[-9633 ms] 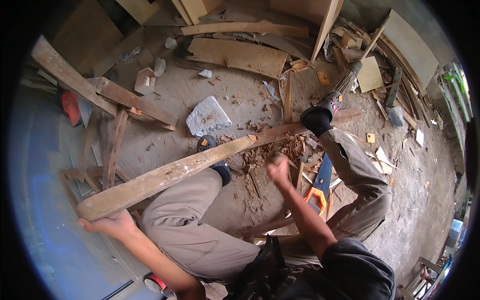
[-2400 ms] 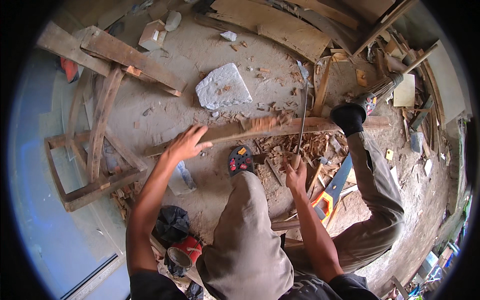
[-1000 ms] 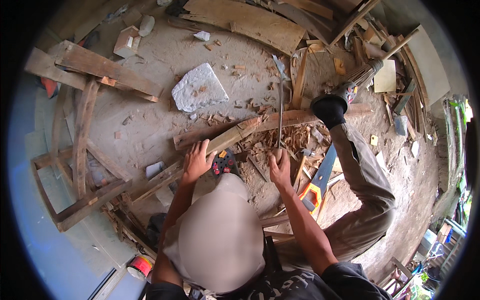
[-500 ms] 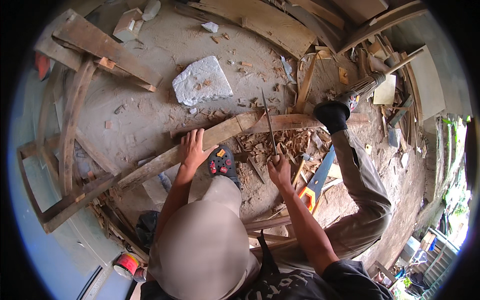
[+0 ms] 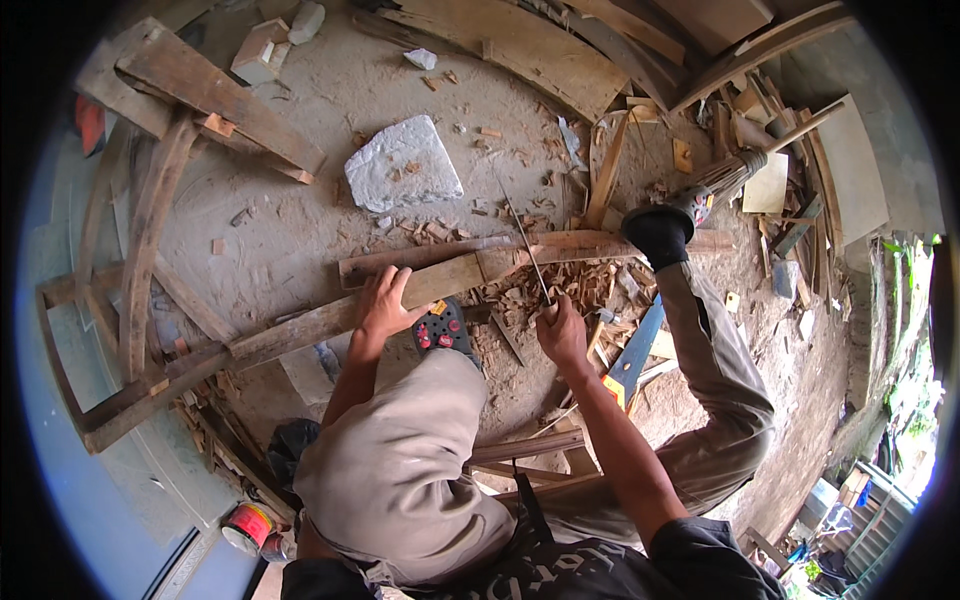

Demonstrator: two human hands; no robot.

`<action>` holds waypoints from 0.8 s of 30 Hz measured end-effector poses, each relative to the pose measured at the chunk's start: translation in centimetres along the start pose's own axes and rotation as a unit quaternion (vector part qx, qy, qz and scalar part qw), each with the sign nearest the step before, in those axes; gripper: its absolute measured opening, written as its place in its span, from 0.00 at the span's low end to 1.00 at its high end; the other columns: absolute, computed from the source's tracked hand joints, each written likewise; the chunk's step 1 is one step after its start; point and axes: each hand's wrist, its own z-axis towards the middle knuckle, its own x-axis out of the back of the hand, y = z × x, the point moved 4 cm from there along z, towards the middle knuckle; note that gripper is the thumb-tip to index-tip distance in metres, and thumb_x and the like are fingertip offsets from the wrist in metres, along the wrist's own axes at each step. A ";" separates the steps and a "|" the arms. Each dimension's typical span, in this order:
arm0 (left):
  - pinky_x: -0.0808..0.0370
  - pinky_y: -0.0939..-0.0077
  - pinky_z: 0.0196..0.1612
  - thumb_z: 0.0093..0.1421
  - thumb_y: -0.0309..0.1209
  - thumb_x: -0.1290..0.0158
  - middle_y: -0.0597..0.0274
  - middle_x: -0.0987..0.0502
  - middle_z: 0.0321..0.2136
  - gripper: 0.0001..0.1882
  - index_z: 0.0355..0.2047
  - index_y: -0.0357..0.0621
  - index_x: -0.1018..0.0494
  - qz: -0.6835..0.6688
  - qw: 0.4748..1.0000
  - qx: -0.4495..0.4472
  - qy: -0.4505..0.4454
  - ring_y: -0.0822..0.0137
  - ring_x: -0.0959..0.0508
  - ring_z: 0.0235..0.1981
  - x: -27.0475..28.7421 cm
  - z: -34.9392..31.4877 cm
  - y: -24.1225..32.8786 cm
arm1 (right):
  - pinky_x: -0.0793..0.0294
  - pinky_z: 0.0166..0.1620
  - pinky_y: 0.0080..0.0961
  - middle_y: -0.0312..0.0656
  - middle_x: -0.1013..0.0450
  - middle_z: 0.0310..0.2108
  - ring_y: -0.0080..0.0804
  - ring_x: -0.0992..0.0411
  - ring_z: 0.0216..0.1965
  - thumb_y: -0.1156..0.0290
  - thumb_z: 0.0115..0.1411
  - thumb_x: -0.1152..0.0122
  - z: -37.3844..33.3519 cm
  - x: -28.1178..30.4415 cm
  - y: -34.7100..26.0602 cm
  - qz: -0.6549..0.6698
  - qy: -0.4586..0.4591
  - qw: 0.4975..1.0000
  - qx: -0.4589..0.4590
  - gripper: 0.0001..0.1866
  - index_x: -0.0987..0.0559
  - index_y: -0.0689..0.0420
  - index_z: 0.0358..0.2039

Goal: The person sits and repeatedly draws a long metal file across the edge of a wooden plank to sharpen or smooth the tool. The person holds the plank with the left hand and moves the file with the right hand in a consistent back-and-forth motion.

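Note:
My left hand (image 5: 382, 304) grips a long wooden beam (image 5: 300, 328), its fingers over the far edge and its thumb apart. The beam slants up to the right, and its right end lies across a second board (image 5: 590, 244). In my right hand (image 5: 562, 332) is a machete, its thin blade (image 5: 527, 240) seen almost edge-on and pointing away to the upper left. The blade passes over the beam's pale, cut right end; whether it touches the wood I cannot tell. Wood chips (image 5: 585, 282) lie around that end.
My left clog (image 5: 440, 330) is close beside the beam; my right foot (image 5: 660, 230) is on the second board. A handsaw (image 5: 640, 345) lies right of my right hand. Beyond the beam sits a white block (image 5: 403, 165). A wooden frame (image 5: 150, 250) stands at left, a broom (image 5: 735, 170) at right.
The machete's blade has tilted, its tip swinging left, and my right hand has shifted slightly right. My left knee has moved lower in the picture. The beam's right end sits slightly nearer.

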 end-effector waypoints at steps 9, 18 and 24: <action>0.33 0.55 0.52 0.42 0.57 0.34 0.54 0.30 0.44 0.38 0.48 0.46 0.28 0.037 0.999 -0.002 0.021 0.51 0.29 0.49 0.3 -0.7 -1.5 | 0.27 0.32 0.51 0.59 0.26 0.24 0.62 0.26 0.28 0.69 0.54 0.40 1.2 1.7 -5.0 0.066 0.000 0.997 0.045 0.17 0.30 0.61 0.43; 0.30 0.53 0.45 0.38 0.55 0.31 0.55 0.31 0.41 0.38 0.46 0.46 0.27 0.022 0.998 -0.028 0.044 0.52 0.27 0.44 0.4 1.9 0.8 | 0.25 0.33 0.52 0.60 0.26 0.24 0.61 0.24 0.30 0.62 0.57 0.42 -0.1 0.1 2.3 -0.054 -0.017 0.995 -0.086 0.18 0.26 0.61 0.42; 0.31 0.52 0.45 0.38 0.56 0.32 0.55 0.31 0.41 0.39 0.47 0.48 0.28 0.020 1.000 -0.003 0.015 0.51 0.28 0.45 -0.2 0.9 0.2 | 0.24 0.32 0.46 0.58 0.25 0.24 0.57 0.23 0.30 0.68 0.52 0.38 0.1 1.1 -0.8 0.023 0.005 0.999 0.042 0.16 0.25 0.60 0.41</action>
